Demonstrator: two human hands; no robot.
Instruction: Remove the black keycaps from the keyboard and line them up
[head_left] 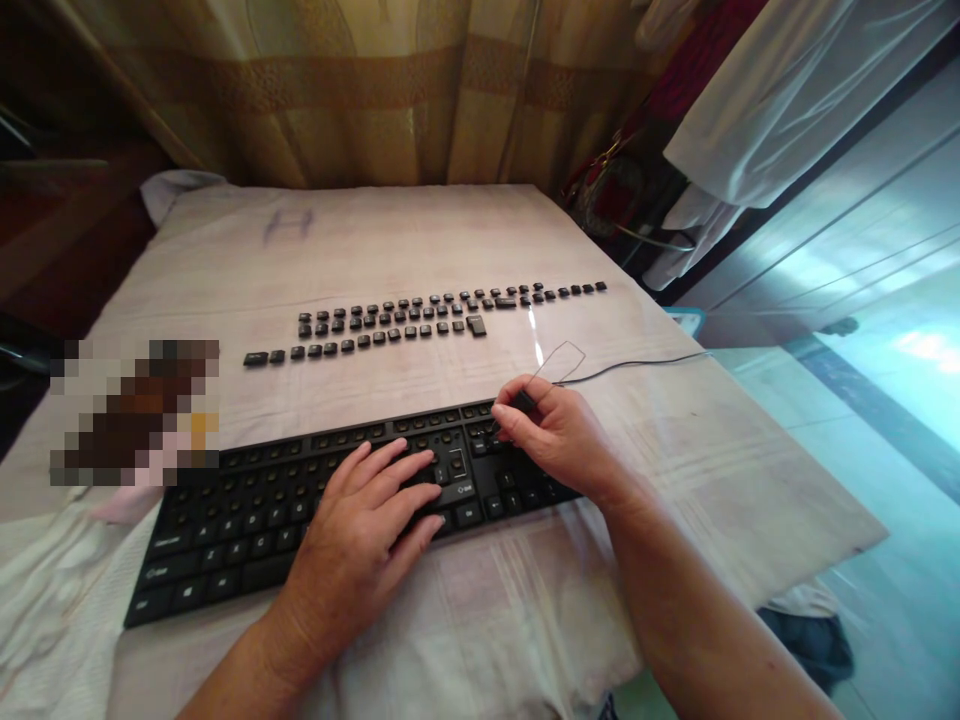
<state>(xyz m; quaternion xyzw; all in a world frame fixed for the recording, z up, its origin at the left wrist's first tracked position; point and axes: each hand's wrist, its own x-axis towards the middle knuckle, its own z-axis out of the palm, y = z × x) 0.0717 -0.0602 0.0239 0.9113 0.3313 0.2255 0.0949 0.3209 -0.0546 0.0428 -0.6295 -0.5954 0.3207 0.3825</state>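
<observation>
A black keyboard [259,575] lies at a slant across the cloth-covered table, its upper rows showing bare switch sockets and its lower rows still capped. Resting flat with spread fingers, my left hand [375,510] covers part of the letter keys and steadies the board. Over the navigation keys, my right hand [551,430] pinches a wire keycap puller [523,401]; its thin wire loop sticks up beyond the fingers. Whether the puller touches a key is hidden by the hand. Behind the keyboard, removed black keycaps [379,338] sit in several neat rows.
The pale cloth [420,235] covers the table, which has edges at right and front. A black cable [637,364] runs off to the right. At left lie a white cloth [75,580] and a blurred-out patch. A curtain [375,90] hangs behind, with garments [780,110] at right.
</observation>
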